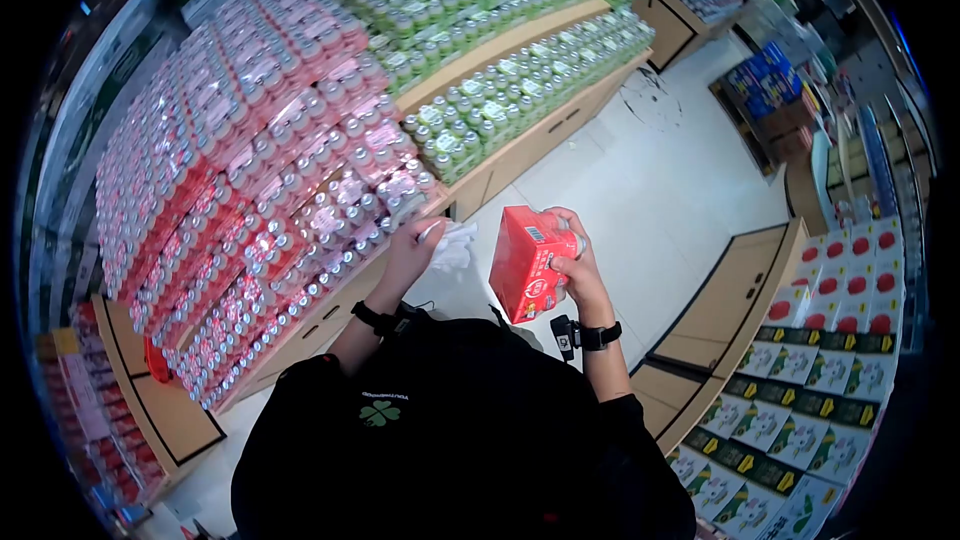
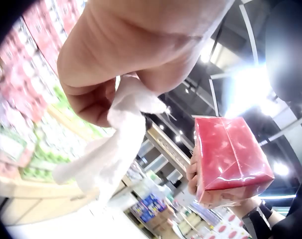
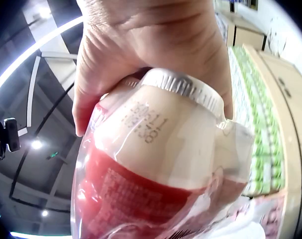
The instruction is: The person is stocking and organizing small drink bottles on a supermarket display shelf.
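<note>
The right hand (image 1: 582,265) grips a red shrink-wrapped pack (image 1: 525,262) of bottles round its capped end, in front of the body. Close up in the right wrist view, the bottles (image 3: 161,134) have silvery caps and pale necks under clear film, with the hand (image 3: 156,40) over the caps. To the left of the pack, apart from it, the left hand (image 1: 412,250) pinches a crumpled white cloth or tissue (image 1: 455,246). That white piece (image 2: 123,129) hangs from the fingers of the left hand (image 2: 136,45) in the left wrist view.
Tall stacks of pink-wrapped bottles (image 1: 270,140) and green-wrapped bottles (image 1: 520,90) stand on a wooden display base (image 1: 560,130) ahead and left. At the right are cartons (image 1: 800,420) on a wooden cabinet (image 1: 725,300). Pale floor (image 1: 640,200) lies between them; blue packs (image 1: 765,80) stand farther back.
</note>
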`<control>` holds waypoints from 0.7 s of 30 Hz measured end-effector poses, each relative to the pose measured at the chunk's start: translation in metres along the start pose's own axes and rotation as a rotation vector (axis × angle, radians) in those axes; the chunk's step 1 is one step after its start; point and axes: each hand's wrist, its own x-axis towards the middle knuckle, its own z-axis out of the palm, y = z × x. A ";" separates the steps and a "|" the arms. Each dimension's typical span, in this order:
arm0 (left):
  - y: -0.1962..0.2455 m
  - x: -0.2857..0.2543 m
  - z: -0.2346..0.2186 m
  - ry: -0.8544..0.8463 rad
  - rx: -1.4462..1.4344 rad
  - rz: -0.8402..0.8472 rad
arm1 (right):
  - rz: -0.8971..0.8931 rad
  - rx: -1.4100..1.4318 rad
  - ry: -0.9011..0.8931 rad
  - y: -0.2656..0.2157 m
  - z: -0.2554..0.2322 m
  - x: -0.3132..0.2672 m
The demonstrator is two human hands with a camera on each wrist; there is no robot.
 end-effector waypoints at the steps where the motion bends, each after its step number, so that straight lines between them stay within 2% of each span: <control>1: -0.009 -0.010 -0.021 0.197 -0.085 0.047 | 0.039 0.003 -0.059 0.010 0.020 0.020; 2: -0.015 -0.021 -0.040 0.396 -0.163 0.099 | 0.076 -0.001 -0.118 0.020 0.039 0.039; 3: -0.009 -0.032 -0.057 0.500 -0.250 0.059 | 0.128 0.012 -0.156 0.030 0.058 0.057; 4: 0.004 -0.046 -0.069 0.561 -0.253 0.039 | 0.181 0.023 -0.186 0.040 0.076 0.070; 6: 0.024 -0.069 -0.086 0.664 -0.474 0.059 | 0.249 0.045 -0.281 0.061 0.111 0.091; 7: 0.014 -0.079 -0.090 0.617 -0.447 0.050 | 0.304 0.091 -0.283 0.070 0.129 0.098; 9: 0.025 -0.095 -0.107 0.387 -0.015 0.314 | 0.395 0.169 -0.289 0.095 0.156 0.110; 10: 0.024 -0.103 -0.104 0.417 0.067 0.322 | 0.430 0.159 -0.329 0.110 0.162 0.117; 12: 0.044 -0.120 -0.116 0.429 0.144 0.267 | 0.660 0.277 -0.221 0.132 0.174 0.132; 13: 0.047 -0.127 -0.124 0.472 0.147 0.244 | 0.621 0.206 -0.198 0.126 0.200 0.133; 16: 0.046 -0.142 -0.142 0.558 0.105 0.237 | 0.698 0.268 -0.392 0.149 0.217 0.150; 18: 0.043 -0.147 -0.155 0.503 0.279 0.146 | 0.737 0.229 -0.494 0.154 0.232 0.155; 19: 0.042 -0.147 -0.162 0.510 0.516 0.222 | 0.798 0.191 -0.458 0.157 0.242 0.154; 20: 0.042 -0.145 -0.170 0.536 0.529 0.207 | 0.857 0.151 -0.422 0.160 0.253 0.156; 21: 0.044 -0.143 -0.177 0.600 0.634 0.231 | 0.956 0.205 -0.488 0.164 0.265 0.161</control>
